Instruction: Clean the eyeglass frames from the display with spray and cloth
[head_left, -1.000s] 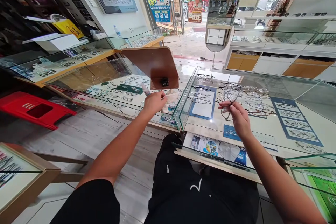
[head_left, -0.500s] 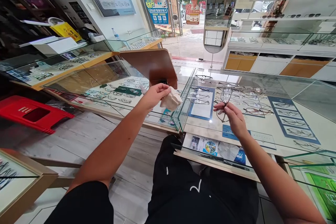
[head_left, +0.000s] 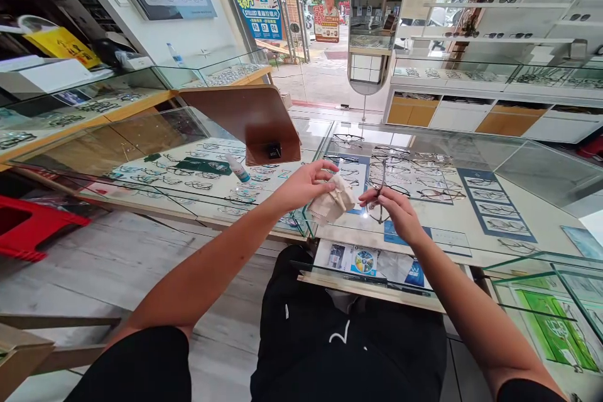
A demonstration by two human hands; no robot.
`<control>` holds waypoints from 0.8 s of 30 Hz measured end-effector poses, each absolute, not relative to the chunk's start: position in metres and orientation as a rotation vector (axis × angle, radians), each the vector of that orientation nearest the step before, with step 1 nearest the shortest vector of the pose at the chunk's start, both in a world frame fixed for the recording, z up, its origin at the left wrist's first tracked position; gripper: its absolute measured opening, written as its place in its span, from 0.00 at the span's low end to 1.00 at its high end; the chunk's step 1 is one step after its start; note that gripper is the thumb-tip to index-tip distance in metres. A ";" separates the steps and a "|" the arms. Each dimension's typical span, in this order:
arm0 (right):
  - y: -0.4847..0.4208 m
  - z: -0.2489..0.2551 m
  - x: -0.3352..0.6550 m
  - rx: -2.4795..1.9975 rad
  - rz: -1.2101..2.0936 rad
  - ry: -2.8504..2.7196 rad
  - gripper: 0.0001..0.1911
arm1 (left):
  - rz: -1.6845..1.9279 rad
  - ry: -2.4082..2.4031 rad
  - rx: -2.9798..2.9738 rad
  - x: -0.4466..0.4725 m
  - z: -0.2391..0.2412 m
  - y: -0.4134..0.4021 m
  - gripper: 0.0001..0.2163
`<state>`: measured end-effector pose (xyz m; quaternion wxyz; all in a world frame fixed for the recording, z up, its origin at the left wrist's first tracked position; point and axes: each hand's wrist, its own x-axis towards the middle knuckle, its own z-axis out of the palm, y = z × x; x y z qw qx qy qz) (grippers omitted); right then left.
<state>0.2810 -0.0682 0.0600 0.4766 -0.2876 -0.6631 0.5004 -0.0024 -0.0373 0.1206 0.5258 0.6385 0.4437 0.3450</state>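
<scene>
The person wears a short black left sleeve, plain and rounded at its hem, and a matching right sleeve, of which only the edge shows; below these cuffs the left forearm and right forearm are bare, as are the left hand and right hand. Black trousers cover the lap, their cloth matte and soft-looking, marked in front by a hooked white line (cord or print, hard to tell which), a short white strip and a small white dot.
</scene>
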 end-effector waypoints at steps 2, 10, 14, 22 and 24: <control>-0.068 0.060 0.280 -0.693 1.232 -1.594 0.19 | 0.819 1.077 1.499 0.000 0.119 -0.037 0.27; -0.066 0.062 0.279 -0.645 1.272 -1.560 0.18 | 0.636 0.882 1.313 0.003 0.114 -0.039 0.35; -0.066 0.060 0.280 -0.662 1.263 -1.577 0.18 | 0.639 0.931 1.287 0.001 0.111 -0.038 0.33; -0.068 0.061 0.279 -0.599 1.415 -1.684 0.18 | 0.756 1.096 1.482 0.010 0.130 -0.038 0.26; -0.069 0.060 0.278 -0.586 1.456 -1.696 0.19 | 0.755 1.090 1.446 0.015 0.137 -0.039 0.26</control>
